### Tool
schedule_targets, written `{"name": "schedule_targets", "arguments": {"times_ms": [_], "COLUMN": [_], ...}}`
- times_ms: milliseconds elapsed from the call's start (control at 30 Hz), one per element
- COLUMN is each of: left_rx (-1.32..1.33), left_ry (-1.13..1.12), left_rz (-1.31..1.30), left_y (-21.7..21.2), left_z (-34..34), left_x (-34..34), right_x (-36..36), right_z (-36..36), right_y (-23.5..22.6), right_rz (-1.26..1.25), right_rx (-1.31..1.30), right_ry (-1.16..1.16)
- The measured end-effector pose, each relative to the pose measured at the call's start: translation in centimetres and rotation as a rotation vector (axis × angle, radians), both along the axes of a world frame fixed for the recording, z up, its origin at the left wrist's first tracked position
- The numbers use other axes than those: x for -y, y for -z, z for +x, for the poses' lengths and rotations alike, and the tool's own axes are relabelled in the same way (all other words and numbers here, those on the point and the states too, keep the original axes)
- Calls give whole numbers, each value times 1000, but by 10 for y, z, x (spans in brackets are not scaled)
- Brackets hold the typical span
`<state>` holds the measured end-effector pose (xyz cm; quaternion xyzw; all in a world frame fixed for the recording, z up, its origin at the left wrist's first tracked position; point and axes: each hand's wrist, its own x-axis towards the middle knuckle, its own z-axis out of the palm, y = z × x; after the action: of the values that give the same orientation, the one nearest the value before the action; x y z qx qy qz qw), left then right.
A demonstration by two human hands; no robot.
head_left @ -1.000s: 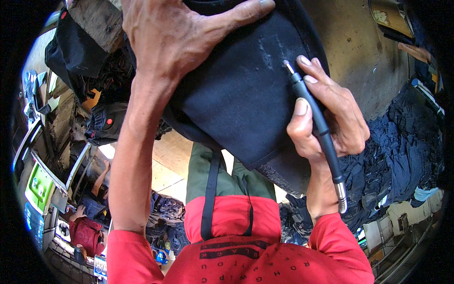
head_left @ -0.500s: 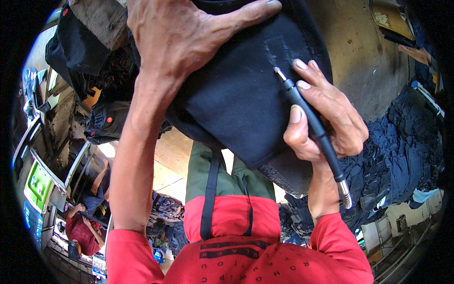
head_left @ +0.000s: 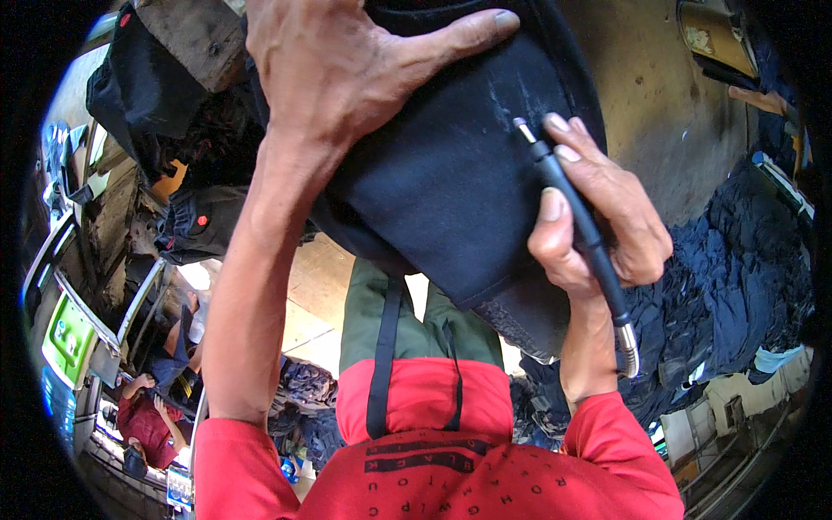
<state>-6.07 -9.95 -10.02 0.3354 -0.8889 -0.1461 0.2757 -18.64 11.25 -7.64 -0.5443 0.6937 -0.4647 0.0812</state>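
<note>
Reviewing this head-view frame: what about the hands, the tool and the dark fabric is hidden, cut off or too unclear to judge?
- Left hand: its upper part is cut off by the top edge.
- Dark fabric: runs past the top edge; what supports it is hidden underneath.
- Pen-like rotary tool: its tip is too small to identify, and its flexible shaft disappears behind the right hand and wrist.
- Pale scratch marks: too faint to tell their depth.

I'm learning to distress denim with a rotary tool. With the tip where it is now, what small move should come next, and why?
Probably a short stroke of the tool along the pale scratch marks just above its tip. The right hand grips it like a pen, tip on the dark fabric, and the left hand presses the cloth flat there, so the spot looks braced for another pass.
</note>
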Motion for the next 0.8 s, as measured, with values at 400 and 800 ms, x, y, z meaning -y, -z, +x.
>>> {"name": "schedule_targets", "arguments": {"times_ms": [400,800], "left_rx": [4,-29], "left_ry": [-7,15], "left_rz": [2,-4], "left_y": [3,4], "left_z": [1,1], "left_x": [1,1], "right_x": [8,1], "right_z": [1,0], "right_y": [-6,-4], "right_rz": [90,53], "right_rx": [-46,19], "right_ry": [-90,-97]}}
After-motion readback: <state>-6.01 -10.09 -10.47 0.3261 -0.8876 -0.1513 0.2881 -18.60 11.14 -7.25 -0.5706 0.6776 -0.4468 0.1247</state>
